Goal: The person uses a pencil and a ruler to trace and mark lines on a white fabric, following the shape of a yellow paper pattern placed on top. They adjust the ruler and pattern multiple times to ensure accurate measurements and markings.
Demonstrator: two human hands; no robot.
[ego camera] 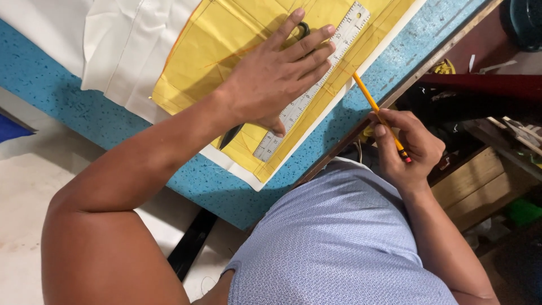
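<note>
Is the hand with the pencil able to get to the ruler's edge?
Probably yes. The right hand holds the pencil with its tip by the ruler, nothing between them. The left hand presses the ruler's middle, leaving that edge free.

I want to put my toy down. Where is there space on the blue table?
Bare blue table lies left of the white cloth, and a strip lies between yellow paper and table edge. It is crowded where the left hand presses the ruler.

ruler point(316, 85): clear, glossy plastic | pattern sheet point(214, 51): matt yellow paper, creased | cloth point(135, 45): white woven fabric, matt, softly folded | desk point(84, 113): speckled blue laminate, smooth, with a worn wooden edge | pencil point(375, 110): painted wood, orange, slight sheen | shirt point(333, 243): fine-textured pale blue knit
</note>
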